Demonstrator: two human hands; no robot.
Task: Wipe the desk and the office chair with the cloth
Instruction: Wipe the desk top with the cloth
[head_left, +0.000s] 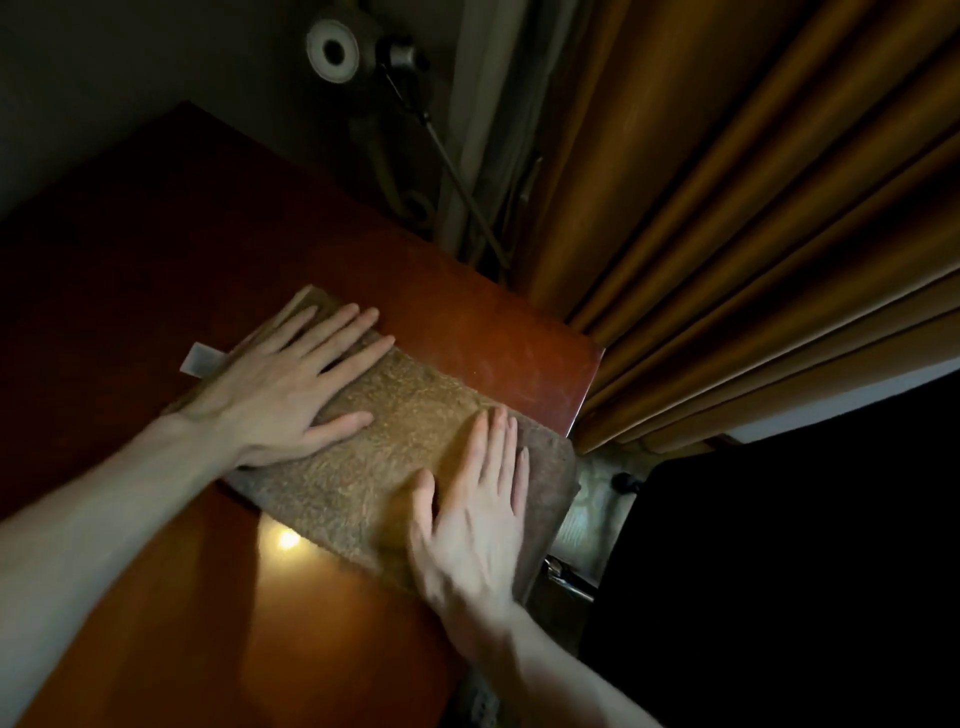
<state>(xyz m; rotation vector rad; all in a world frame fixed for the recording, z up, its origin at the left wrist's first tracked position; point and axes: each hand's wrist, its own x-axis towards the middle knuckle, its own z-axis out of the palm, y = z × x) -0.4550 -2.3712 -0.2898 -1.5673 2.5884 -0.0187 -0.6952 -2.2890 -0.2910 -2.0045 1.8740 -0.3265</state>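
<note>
A brown terry cloth (395, 447) lies folded flat on the reddish wooden desk (467, 322), near its right edge. My left hand (291, 384) presses on the cloth's left end with its fingers straight and spread. My right hand (478, 514) lies flat on the cloth's right end, fingers straight, close to the desk's edge. A corner of the cloth overhangs that edge. A white tag (200, 359) sticks out from under the cloth's left side. At the lower right a black mass (779, 545) may be the office chair; it is too dark to tell.
A desk lamp (335, 49) with a thin arm stands past the desk's far edge, with cables below it. Ochre curtains (753, 234) hang along the right, touching the desk's corner. A lamp glare spot (287, 540) shows on the desk in front of the cloth.
</note>
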